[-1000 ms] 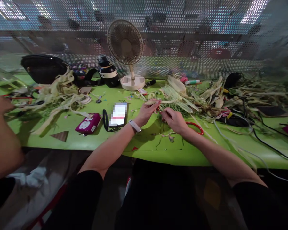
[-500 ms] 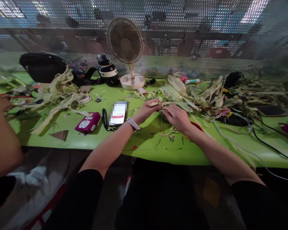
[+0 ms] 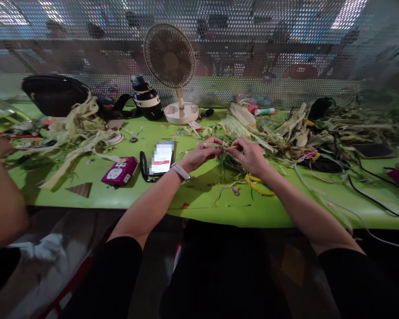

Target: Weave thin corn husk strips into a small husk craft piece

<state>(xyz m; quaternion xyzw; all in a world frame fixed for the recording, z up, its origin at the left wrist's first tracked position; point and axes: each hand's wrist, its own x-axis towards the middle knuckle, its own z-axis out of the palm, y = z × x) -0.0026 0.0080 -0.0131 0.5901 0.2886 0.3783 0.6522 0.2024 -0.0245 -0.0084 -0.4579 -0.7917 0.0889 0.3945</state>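
Green tabletop (image 3: 202, 195); on it a fan (image 3: 169, 57) at 11 o'clock, husk-like heap (image 3: 239, 128) at 2. Dark bottle (image 3: 148, 104), 10 o'clock: pale band, lettering too partial to read. L hand (image 3: 202, 154) pinched; R hand (image 3: 249, 155) rolled since a sec ago, thumb now showing beside L fingertips, can't tell if gripping. Purple pack (image 3: 119, 173), 9 o'clock: white print, illegible. Yellow loop (image 3: 261, 192), 4 o'clock, shows more now; red loop's out of view. Pale piece (image 3: 213, 145) sits in L pinch, so fingertip work's prob. ongoing.
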